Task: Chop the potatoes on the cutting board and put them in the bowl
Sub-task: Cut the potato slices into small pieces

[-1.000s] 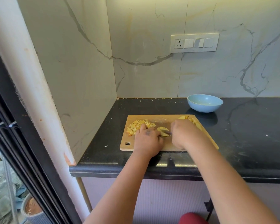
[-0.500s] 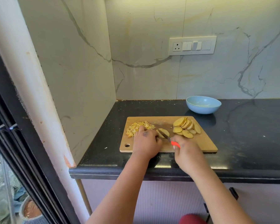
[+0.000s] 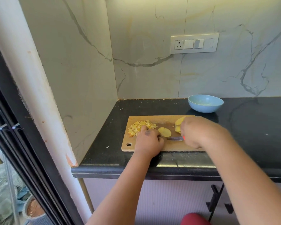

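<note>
A wooden cutting board [image 3: 162,119] lies on the black counter. A heap of diced potato [image 3: 139,127] sits at its left end. My left hand [image 3: 148,141] rests on the board with its fingertips on a couple of stacked potato slices [image 3: 165,132]. My right hand [image 3: 196,132] grips a knife [image 3: 174,138] with a red handle; the blade lies flat on the board just in front of those slices. More potato slices [image 3: 178,121] show past my right hand, mostly hidden by it. The light blue bowl [image 3: 205,103] stands behind the board's right end and looks empty.
A marble side wall closes the counter on the left and a marble back wall with a switch plate [image 3: 194,43] stands behind. The black counter [image 3: 258,127] runs off to the right. Its front edge is just below the board.
My right hand has moved forward over the slice pile and the knife blade now lies flat on the board. My left hand stays by the stacked slices.
</note>
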Available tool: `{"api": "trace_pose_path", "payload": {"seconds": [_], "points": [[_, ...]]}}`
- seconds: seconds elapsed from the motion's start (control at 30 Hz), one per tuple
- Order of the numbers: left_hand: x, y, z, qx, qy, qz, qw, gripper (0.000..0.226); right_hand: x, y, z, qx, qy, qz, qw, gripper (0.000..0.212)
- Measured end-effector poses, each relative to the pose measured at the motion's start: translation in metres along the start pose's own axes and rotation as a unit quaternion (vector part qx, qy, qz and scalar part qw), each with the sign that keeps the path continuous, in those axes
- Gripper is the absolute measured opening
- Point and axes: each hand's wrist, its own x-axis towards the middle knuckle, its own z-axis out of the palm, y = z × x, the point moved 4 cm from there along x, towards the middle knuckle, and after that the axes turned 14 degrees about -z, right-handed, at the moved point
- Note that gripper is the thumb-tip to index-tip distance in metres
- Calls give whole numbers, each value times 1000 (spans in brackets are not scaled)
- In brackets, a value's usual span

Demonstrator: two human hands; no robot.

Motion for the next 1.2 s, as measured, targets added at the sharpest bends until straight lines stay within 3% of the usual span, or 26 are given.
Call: {"api": "trace_pose_path", "payload": {"seconds": [0.1,0.2,0.27,0.37,0.57,0.8,1.0,1.1,1.2], "points": [[-1,0,3,-15,-32,-6,999,26,-17,23,-3,62,-38,-17,997,19],[0,7,1,-43,-28,-25,998,23,-28,54,9,243,90,20,966,15],[1,21,-1,-38,-36,-49,997,37,-29,73,28,295,189,70,934,16],[6,43,0,43,-43,-72,996,63,-25,78,60,320,252,114,906,16],[22,57,14,119,-29,-85,989,60,-22,69,83,325,305,88,891,18],[29,48,9,112,-76,-31,990,50,-19,64,84,312,302,63,899,23],[30,27,-12,35,-229,64,971,51,-15,48,90,290,239,28,926,19],[24,19,-15,-25,-201,58,978,59,-14,34,94,274,229,35,934,22],[18,12,-7,5,-116,62,991,43,-11,20,95,250,223,43,941,27]]}}
